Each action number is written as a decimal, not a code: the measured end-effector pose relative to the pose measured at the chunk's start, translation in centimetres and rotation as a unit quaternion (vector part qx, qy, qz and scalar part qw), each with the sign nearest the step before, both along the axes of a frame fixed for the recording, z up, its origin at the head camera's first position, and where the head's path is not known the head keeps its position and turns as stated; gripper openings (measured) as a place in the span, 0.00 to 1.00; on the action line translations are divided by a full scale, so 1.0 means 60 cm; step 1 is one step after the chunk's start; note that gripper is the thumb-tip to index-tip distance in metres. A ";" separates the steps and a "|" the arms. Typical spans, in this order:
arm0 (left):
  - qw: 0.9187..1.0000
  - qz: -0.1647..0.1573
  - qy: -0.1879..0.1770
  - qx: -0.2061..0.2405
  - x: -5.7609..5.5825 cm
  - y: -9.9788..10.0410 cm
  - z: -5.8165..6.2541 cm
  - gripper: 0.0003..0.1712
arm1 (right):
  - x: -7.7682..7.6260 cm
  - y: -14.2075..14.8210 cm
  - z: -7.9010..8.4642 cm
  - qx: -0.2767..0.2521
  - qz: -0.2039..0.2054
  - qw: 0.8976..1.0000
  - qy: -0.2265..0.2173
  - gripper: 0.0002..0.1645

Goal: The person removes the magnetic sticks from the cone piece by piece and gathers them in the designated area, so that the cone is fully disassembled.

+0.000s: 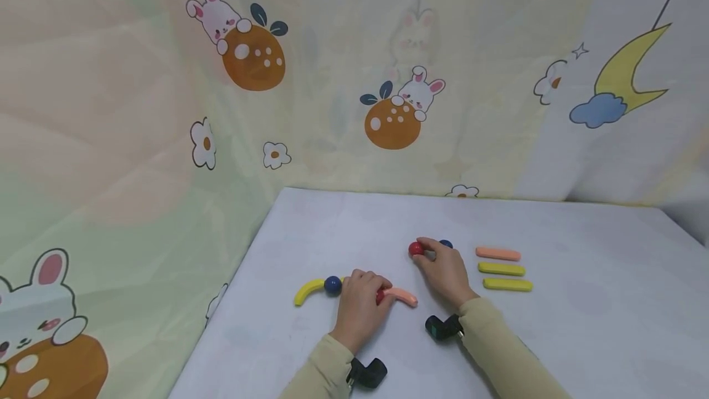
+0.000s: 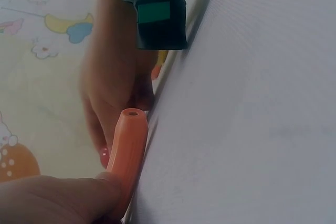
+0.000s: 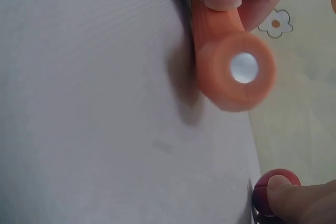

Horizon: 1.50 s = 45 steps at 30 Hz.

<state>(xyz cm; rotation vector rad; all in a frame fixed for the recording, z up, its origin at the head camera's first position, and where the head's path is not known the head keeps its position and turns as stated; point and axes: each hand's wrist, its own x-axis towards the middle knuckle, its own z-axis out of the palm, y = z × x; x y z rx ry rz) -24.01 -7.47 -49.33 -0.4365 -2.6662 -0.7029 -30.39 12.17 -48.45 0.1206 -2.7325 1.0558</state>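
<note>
In the head view, my left hand (image 1: 362, 306) grips a joined row of toy pieces near the table's middle. A curved yellow stick (image 1: 308, 292) and a blue ball (image 1: 333, 286) show left of the hand; a red ball (image 1: 380, 297) peeks from under its fingers, and a curved salmon stick (image 1: 403, 297) sticks out to the right. That stick's hollow end (image 2: 133, 113) faces up in the left wrist view. My right hand (image 1: 447, 274), farther back, pinches another red ball (image 1: 415, 249) between thumb and fingers. The row's middle is hidden by my left hand.
Right of my right hand lie a straight salmon stick (image 1: 498, 254) and two straight yellow sticks, a rear one (image 1: 501, 269) and a front one (image 1: 507, 285). A blue ball (image 1: 446, 243) shows partly behind my right hand. A printed cloth (image 1: 327, 36) hangs behind the white table (image 1: 332, 214).
</note>
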 end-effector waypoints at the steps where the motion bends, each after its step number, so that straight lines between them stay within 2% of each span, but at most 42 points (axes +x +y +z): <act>1: 1.000 0.001 -0.003 0.000 0.000 0.000 0.000 0.10 | -0.001 0.000 -0.001 0.001 -0.003 1.000 0.002 0.27; 9: 1.000 0.000 -0.004 0.001 -0.002 0.001 -0.003 0.10 | -0.003 -0.002 -0.002 0.001 -0.015 1.000 -0.004 0.30; 13: 1.000 0.002 -0.007 -0.002 -0.003 0.001 -0.004 0.10 | 0.008 -0.003 -0.001 -0.009 -0.029 0.999 0.013 0.29; 17: 1.000 0.002 -0.002 0.005 -0.002 0.000 -0.001 0.11 | 0.048 -0.010 0.007 -0.021 -0.029 0.999 0.021 0.20; 20: 1.000 0.000 0.012 0.009 -0.002 -0.002 -0.002 0.10 | 0.091 -0.020 0.015 -0.026 -0.016 1.000 -0.002 0.15; 23: 0.999 0.001 0.031 0.008 -0.002 -0.001 -0.001 0.10 | 0.126 -0.028 0.017 -0.013 0.003 1.000 -0.027 0.14; 26: 0.999 -0.014 0.039 0.006 -0.002 0.002 0.000 0.10 | 0.145 -0.028 0.014 0.007 0.005 0.999 -0.035 0.15; 32: 0.997 -0.070 0.030 0.011 0.003 0.004 0.006 0.19 | 0.147 -0.011 -0.002 0.052 -0.032 0.998 0.017 0.13; 35: 0.995 -0.085 0.043 0.008 0.004 0.003 0.009 0.23 | 0.145 0.000 -0.008 0.061 -0.055 0.996 0.043 0.11; 40: 0.994 -0.088 0.062 0.001 0.006 0.001 0.011 0.15 | 0.149 0.013 -0.009 0.051 -0.073 0.994 0.056 0.11; 43: 0.995 -0.087 0.045 0.006 0.007 0.000 0.012 0.12 | 0.152 0.022 -0.004 0.043 -0.069 0.995 0.048 0.11; 45: 0.996 -0.086 0.023 0.010 0.009 -0.001 0.010 0.13 | 0.153 0.034 -0.001 0.037 -0.072 0.996 0.033 0.12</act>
